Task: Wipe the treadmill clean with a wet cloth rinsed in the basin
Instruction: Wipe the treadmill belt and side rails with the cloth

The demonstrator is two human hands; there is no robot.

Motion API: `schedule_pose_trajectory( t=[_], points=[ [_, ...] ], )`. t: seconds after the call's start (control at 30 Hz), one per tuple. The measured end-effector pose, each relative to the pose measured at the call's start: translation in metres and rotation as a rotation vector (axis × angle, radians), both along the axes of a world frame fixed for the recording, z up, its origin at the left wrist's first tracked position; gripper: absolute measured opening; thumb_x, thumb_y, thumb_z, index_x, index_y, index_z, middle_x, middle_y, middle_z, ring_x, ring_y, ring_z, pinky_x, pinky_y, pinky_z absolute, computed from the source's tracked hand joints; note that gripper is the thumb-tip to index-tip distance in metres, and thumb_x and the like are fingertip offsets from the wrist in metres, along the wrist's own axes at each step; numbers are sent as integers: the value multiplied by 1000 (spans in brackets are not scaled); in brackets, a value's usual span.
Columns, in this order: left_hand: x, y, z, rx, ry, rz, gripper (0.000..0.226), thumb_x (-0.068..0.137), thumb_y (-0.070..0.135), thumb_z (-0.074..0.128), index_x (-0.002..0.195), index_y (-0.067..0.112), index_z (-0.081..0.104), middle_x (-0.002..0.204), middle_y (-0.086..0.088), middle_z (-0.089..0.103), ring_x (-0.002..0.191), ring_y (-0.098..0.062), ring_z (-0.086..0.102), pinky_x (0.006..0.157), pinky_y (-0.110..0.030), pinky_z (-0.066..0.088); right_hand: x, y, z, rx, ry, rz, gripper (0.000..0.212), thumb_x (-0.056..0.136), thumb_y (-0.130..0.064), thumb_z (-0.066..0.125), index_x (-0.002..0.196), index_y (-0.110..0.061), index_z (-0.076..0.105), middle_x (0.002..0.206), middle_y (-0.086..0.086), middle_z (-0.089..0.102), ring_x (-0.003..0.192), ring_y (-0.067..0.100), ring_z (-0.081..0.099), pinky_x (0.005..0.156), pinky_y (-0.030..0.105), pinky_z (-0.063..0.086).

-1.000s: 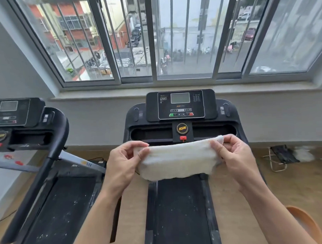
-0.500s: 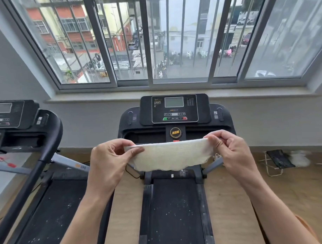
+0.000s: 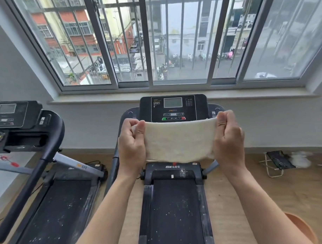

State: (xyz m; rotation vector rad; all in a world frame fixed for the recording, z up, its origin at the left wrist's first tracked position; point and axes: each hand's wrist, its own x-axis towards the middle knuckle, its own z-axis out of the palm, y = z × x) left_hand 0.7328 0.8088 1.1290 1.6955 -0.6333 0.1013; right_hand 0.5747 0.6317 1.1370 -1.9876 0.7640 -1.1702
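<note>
Your left hand (image 3: pixel 131 143) and right hand (image 3: pixel 228 137) each grip one end of the cloth (image 3: pixel 179 139), fingers curled round its edges. The cloth is pale, stretched flat between your hands and held in the air in front of the treadmill (image 3: pixel 172 169), touching nothing else. It blocks the lower part of the console (image 3: pixel 173 107) and the handlebar zone behind it. The screen and button row show above its top edge. Below the cloth you see the motor cover with white lettering, then the belt (image 3: pixel 175 212), black with white specks.

Around you: a second treadmill (image 3: pixel 50 208) stands on your left, parallel, its belt also specked, its dark handrail slanting across the near left. A barred window (image 3: pixel 153 40) spans the back wall, with the sill (image 3: pixel 247 96) just behind the console. There is wooden floor (image 3: pixel 250 201) between and right of the machines. A folding stool (image 3: pixel 278 161) stands at right near the wall, with a blurred white heap (image 3: pixel 300 159) just beside it; you cannot tell what it is.

Containers: the basin (image 3: pixel 302 230), orange-brown, sits on the floor in the bottom right corner, right of the treadmill and well apart from the cloth. Only part of its rim shows, cut off by your right forearm and the frame edge. You cannot tell what is in it.
</note>
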Motion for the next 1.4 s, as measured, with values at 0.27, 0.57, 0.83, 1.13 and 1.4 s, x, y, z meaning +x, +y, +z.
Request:
schedule_pose_trajectory(
  t=[0.27,0.57,0.83,1.13,1.4],
  points=[
    [2,-15,-31,266,-107,77,27,106,39,57,91,18,52,59,5,56,56,-13,55,50,-34,42,8,-28,-30,-31,307,37,40,113,-42,42,82,-18,51,64,1,58,59,24,55,54,43,38],
    [-22,-36,-35,265,326,-208,45,105,59,44,97,18,61,86,5,70,83,-14,66,72,-25,50,42,37,-14,196,475,408,39,106,-51,54,85,-20,66,77,-4,67,68,3,64,63,20,53],
    [-17,-13,-43,39,593,-327,21,104,31,60,104,11,65,80,1,71,68,-18,64,53,-32,50,15,37,-36,747,75,383,25,107,-37,60,123,-20,67,115,7,78,102,21,74,81,31,62],
    [-18,3,-65,-114,773,-285,23,106,30,60,107,7,62,93,-10,72,80,-22,69,61,-31,56,0,60,-91,1388,-221,628,42,97,-24,68,135,-6,69,134,17,70,111,26,70,91,37,60],
    [-29,28,-101,-350,1152,-601,19,95,20,64,78,15,58,97,-11,62,90,-23,63,73,-27,57,12,44,-96,970,-28,471,23,96,-18,73,119,-15,73,117,17,76,109,38,72,89,50,59]
  ],
)
